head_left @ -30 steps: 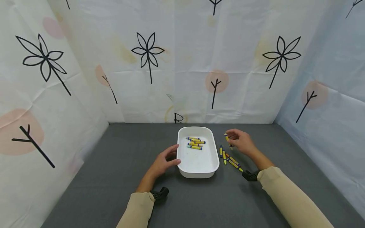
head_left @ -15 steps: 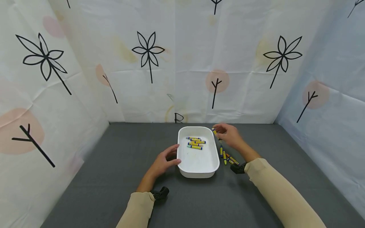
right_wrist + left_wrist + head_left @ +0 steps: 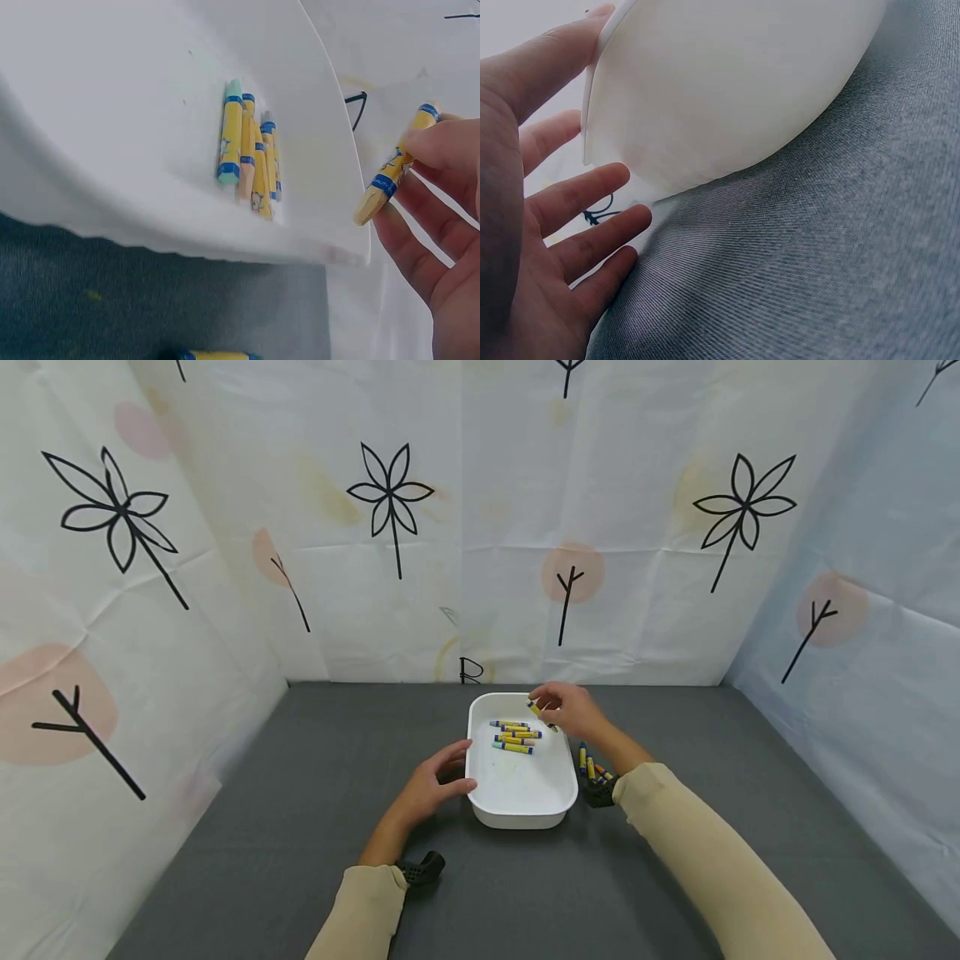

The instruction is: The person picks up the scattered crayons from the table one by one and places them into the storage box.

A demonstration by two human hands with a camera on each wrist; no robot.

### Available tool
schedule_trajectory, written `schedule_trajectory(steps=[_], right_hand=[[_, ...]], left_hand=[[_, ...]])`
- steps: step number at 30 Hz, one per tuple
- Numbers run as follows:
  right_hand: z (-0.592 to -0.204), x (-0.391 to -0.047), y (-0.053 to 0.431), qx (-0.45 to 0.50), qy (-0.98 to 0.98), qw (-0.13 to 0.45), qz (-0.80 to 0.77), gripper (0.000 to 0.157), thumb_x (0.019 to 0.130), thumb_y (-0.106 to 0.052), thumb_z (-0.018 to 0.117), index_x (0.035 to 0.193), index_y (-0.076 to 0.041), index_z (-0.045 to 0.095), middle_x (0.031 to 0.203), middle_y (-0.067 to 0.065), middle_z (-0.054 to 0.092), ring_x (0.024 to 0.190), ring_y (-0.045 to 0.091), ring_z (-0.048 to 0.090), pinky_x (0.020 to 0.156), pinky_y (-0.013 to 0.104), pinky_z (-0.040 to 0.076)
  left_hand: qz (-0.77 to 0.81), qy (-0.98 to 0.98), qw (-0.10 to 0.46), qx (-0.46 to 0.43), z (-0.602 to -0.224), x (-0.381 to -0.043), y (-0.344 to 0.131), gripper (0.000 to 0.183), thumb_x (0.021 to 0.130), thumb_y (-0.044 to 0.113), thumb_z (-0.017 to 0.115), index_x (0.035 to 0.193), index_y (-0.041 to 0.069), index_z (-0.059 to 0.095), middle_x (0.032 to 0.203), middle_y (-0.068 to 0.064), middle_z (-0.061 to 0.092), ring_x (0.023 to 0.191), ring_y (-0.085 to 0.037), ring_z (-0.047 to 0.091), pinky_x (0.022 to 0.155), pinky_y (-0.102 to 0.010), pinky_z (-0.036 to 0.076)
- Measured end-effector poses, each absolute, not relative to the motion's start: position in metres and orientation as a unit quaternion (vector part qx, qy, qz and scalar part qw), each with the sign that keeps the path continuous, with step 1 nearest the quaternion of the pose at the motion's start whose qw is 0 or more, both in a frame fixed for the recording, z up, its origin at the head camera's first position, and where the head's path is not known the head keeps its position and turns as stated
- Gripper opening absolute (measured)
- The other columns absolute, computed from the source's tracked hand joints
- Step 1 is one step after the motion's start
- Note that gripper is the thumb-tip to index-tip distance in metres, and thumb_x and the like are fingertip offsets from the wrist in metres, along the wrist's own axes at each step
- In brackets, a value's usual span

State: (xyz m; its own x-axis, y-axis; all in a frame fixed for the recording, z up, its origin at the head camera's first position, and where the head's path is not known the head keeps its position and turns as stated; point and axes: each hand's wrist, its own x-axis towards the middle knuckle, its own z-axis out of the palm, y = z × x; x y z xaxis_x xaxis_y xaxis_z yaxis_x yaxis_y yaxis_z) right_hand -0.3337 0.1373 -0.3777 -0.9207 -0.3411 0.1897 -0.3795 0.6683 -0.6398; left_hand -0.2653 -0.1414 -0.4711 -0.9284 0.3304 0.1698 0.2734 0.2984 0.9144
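Note:
A white plastic tray (image 3: 521, 789) stands on the grey table. My left hand (image 3: 429, 789) is at its left side, thumb and index finger touching the rim (image 3: 592, 97), the other fingers spread and relaxed below. My right hand (image 3: 576, 712) hovers over the tray's far right corner. Between thumb and fingers it pinches a crayon (image 3: 397, 165) with a yellow-and-blue wrapper and a pale cream end. Several crayons (image 3: 514, 737) lie side by side inside the tray, among them a mint green one (image 3: 231, 135). The held crayon is tilted and apart from them.
More crayons (image 3: 582, 760) lie on the grey table (image 3: 360, 735) just right of the tray, partly hidden by the right wrist's black camera mount (image 3: 598, 792). A patterned white cloth (image 3: 495, 610) rises behind the table and on both sides.
My right hand has moved left with the held crayon, from above the loose crayons to over the tray. The left hand and the tray have stayed in place.

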Motion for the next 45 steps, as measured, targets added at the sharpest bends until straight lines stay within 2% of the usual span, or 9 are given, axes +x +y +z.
schedule_trajectory(steps=[9, 19, 24, 33, 41, 45], right_hand=[[-0.386, -0.342, 0.114, 0.220, -0.926, -0.044, 0.304, 0.023, 0.090, -0.003, 0.067, 0.112, -0.006, 0.068, 0.100, 0.003, 0.066, 0.092, 0.019, 0.060, 0.080, 0.035, 0.051], [-0.394, -0.345, 0.103, 0.259, -0.924, -0.072, 0.273, 0.023, 0.085, 0.005, 0.067, 0.105, -0.005, 0.071, 0.093, 0.001, 0.067, 0.089, 0.017, 0.060, 0.080, 0.033, 0.051], [-0.396, -0.346, 0.099, 0.271, -0.921, -0.078, 0.268, 0.022, 0.084, 0.008, 0.067, 0.103, -0.004, 0.071, 0.091, 0.003, 0.067, 0.087, 0.018, 0.060, 0.079, 0.033, 0.052], [-0.397, -0.345, 0.095, 0.266, -0.927, -0.076, 0.254, 0.025, 0.083, 0.008, 0.067, 0.104, -0.003, 0.071, 0.095, 0.005, 0.068, 0.089, 0.019, 0.059, 0.083, 0.036, 0.050], [-0.393, -0.344, 0.101, 0.265, -0.929, -0.047, 0.254, 0.023, 0.084, 0.004, 0.068, 0.106, -0.003, 0.071, 0.099, 0.008, 0.069, 0.092, 0.022, 0.061, 0.085, 0.038, 0.049], [-0.387, -0.344, 0.107, 0.246, -0.929, -0.038, 0.273, 0.024, 0.086, 0.000, 0.069, 0.110, -0.003, 0.069, 0.098, 0.006, 0.067, 0.091, 0.022, 0.060, 0.081, 0.037, 0.050]], left_hand=[[0.564, 0.803, 0.026, 0.191, -0.471, -0.266, -0.143, 0.065, 0.088, 0.020, 0.071, 0.147, 0.017, 0.044, 0.141, -0.012, 0.051, 0.126, -0.032, 0.050, 0.101, -0.056, 0.039], [0.565, 0.800, 0.024, 0.202, -0.471, -0.267, -0.143, 0.066, 0.089, 0.020, 0.071, 0.147, 0.014, 0.043, 0.142, -0.016, 0.049, 0.124, -0.033, 0.051, 0.100, -0.056, 0.040], [0.565, 0.801, 0.026, 0.198, -0.472, -0.267, -0.143, 0.065, 0.089, 0.017, 0.071, 0.148, 0.015, 0.043, 0.142, -0.015, 0.049, 0.125, -0.032, 0.050, 0.100, -0.056, 0.039], [0.570, 0.796, 0.029, 0.203, -0.472, -0.267, -0.142, 0.067, 0.088, 0.024, 0.072, 0.148, 0.015, 0.042, 0.143, -0.014, 0.049, 0.126, -0.033, 0.049, 0.101, -0.056, 0.038], [0.574, 0.793, 0.041, 0.200, -0.470, -0.267, -0.141, 0.067, 0.090, 0.011, 0.068, 0.149, 0.006, 0.037, 0.146, -0.024, 0.042, 0.129, -0.044, 0.043, 0.101, -0.062, 0.034], [0.568, 0.799, 0.035, 0.197, -0.470, -0.266, -0.142, 0.066, 0.090, 0.014, 0.069, 0.149, 0.011, 0.039, 0.145, -0.019, 0.045, 0.129, -0.040, 0.046, 0.101, -0.060, 0.036]])
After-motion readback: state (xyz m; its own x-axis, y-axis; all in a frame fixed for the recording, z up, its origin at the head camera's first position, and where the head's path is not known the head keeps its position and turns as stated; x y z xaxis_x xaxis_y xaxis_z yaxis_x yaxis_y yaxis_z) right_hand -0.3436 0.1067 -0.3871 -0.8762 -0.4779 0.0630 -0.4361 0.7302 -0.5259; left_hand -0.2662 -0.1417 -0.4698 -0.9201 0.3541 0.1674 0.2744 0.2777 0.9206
